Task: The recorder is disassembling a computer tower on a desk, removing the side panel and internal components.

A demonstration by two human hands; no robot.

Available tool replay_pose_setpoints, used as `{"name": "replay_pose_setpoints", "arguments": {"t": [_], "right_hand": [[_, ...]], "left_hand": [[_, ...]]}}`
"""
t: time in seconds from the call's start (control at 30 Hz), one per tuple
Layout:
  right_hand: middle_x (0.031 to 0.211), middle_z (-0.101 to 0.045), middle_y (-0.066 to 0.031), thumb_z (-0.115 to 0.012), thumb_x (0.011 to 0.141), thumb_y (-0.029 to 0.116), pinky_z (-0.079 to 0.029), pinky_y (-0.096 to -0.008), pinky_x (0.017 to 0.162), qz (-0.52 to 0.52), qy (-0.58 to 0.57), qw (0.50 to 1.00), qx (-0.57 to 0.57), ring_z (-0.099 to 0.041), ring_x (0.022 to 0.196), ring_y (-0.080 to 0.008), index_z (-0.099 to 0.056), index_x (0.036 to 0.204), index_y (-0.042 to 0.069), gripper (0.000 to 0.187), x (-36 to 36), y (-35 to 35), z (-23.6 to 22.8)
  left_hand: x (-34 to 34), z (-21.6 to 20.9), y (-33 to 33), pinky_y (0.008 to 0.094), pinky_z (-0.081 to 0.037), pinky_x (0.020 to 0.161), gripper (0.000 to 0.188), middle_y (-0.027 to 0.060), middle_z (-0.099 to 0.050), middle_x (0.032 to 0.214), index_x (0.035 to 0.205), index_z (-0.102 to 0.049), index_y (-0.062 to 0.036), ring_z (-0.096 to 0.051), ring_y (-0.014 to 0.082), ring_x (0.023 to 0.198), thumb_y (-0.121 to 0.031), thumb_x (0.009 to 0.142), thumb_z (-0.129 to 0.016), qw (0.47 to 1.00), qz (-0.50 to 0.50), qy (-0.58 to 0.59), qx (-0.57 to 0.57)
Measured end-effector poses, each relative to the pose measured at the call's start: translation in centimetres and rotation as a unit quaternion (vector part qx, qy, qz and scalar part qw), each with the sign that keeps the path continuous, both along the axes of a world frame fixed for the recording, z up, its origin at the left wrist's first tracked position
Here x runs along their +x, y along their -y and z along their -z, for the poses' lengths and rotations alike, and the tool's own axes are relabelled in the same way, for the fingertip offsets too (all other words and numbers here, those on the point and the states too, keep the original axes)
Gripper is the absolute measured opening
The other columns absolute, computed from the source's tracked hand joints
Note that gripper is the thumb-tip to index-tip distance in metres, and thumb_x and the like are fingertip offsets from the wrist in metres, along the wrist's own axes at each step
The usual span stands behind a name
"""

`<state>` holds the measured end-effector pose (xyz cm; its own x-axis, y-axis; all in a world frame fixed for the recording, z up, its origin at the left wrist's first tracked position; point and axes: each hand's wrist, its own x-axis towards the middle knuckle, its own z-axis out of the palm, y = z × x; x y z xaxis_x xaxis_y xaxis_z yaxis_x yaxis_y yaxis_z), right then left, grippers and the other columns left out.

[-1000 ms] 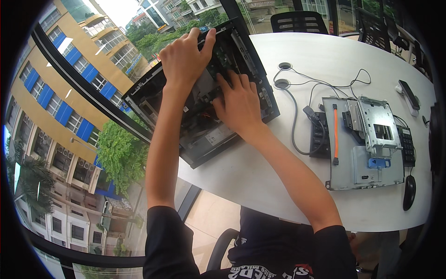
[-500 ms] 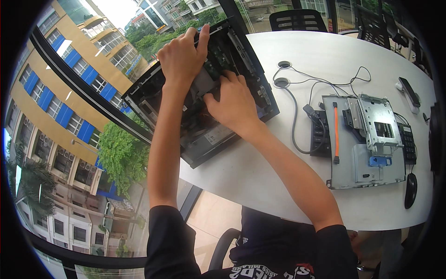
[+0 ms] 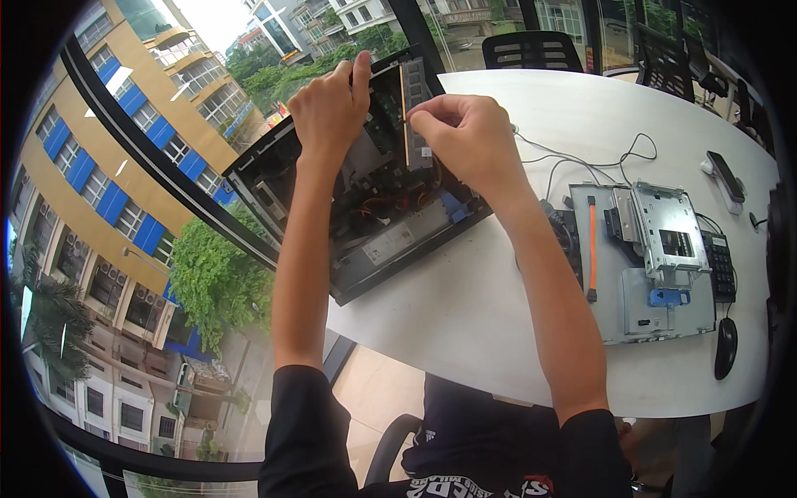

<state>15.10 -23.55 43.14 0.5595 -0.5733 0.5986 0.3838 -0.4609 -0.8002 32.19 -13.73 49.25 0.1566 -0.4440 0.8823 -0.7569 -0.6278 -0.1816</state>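
Observation:
An opened desktop computer case [image 3: 340, 286] leans at the left end of the table, its inside facing up. My left hand [image 3: 328, 108] is closed over its far rim, thumb sticking up. Between the thumb and fingers of my right hand [image 3: 477, 137] is a memory module [image 3: 418, 104], a long dark strip with a gold-coloured edge, raised above the case's right side. Below it show orange wires [image 3: 403, 203], a blue plastic part [image 3: 452, 207] and a metal box with a pale label [image 3: 388, 246]. My hands hide part of the circuit board.
On the table's right lie a metal side panel [image 3: 614, 328], a metal drive cage [image 3: 664, 224], an orange cable [image 3: 592, 249], a keypad [image 3: 721, 266], a mouse [image 3: 726, 349] and a dark device on a white stand [image 3: 726, 176]. Thin cables [image 3: 598, 158] trail behind. A window borders the left.
My right hand has come up and right out of the case, now with the memory module in its fingers. My left hand stays on the rim. The view has shifted slightly.

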Motion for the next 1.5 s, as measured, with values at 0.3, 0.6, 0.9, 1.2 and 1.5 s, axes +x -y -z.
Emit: {"name": "replay_pose_setpoints", "arguments": {"t": [0.3, 0.6, 0.9, 1.2, 1.5], "right_hand": [[0.094, -0.077, -0.0125, -0.075, 0.082, 0.01, -0.055, -0.0231, 0.066, -0.091, 0.106, 0.979, 0.147, -0.07, 0.077, -0.0111, -0.056, 0.126, -0.006, 0.05, -1.5, 0.8, -1.2], [0.086, -0.072, -0.0054, -0.077, 0.086, 0.014, -0.056, -0.0255, 0.063, -0.153, 0.224, 0.898, 0.347, -0.067, 0.069, -0.0111, -0.068, 0.116, -0.002, 0.035, -2.7, 2.1, -1.0], [0.098, -0.066, -0.0079, -0.069, 0.092, 0.014, -0.059, -0.0294, 0.07, -0.108, 0.409, 0.731, 0.535, -0.069, 0.083, -0.0163, -0.058, 0.116, 0.002, 0.029, -2.8, 3.5, -0.3], [0.106, -0.064, -0.0089, -0.066, 0.095, 0.014, -0.062, -0.0302, 0.076, -0.11, 0.445, 0.73, 0.506, -0.071, 0.091, -0.0184, -0.058, 0.117, -0.002, 0.028, -4.7, 3.3, -1.1], [0.092, -0.072, -0.0102, -0.074, 0.089, 0.021, -0.06, -0.0299, 0.067, -0.142, 0.328, 0.88, 0.312, -0.071, 0.077, -0.0178, -0.07, 0.102, -0.001, 0.026, -11.0, 2.0, -2.4]], "left_hand": [[-0.1, -0.1, -0.4, 0.0533, -0.049, 0.062, 0.058, 0.0208, -0.065, 0.064, 0.079, -0.069, -0.0105, -0.067, 0.0444, 0.066, -0.053, 0.108, -0.04, 0.999, -0.028, -0.027, 0.002], [-0.3, 1.0, 1.5, 0.0526, -0.055, 0.061, 0.045, 0.019, -0.072, 0.077, 0.105, -0.075, -0.0178, -0.07, 0.0422, 0.068, -0.042, 0.11, -0.038, 0.992, -0.101, 0.044, 0.062], [1.9, 1.4, -0.1, 0.0485, -0.055, 0.076, 0.062, 0.0164, -0.076, 0.084, 0.127, -0.074, -0.0233, -0.073, 0.0379, 0.086, -0.064, 0.107, -0.031, 0.994, -0.096, -0.042, 0.015], [0.5, 1.4, -0.1, 0.0483, -0.055, 0.082, 0.066, 0.0171, -0.077, 0.089, 0.127, -0.074, -0.0221, -0.073, 0.0377, 0.092, -0.066, 0.106, -0.03, 0.992, -0.11, -0.064, 0.021], [-0.2, 1.3, -0.1, 0.0466, -0.056, 0.083, 0.065, 0.0179, -0.077, 0.093, 0.124, -0.076, -0.018, -0.074, 0.0369, 0.094, -0.064, 0.106, -0.034, 0.99, -0.12, -0.071, 0.008]]}}
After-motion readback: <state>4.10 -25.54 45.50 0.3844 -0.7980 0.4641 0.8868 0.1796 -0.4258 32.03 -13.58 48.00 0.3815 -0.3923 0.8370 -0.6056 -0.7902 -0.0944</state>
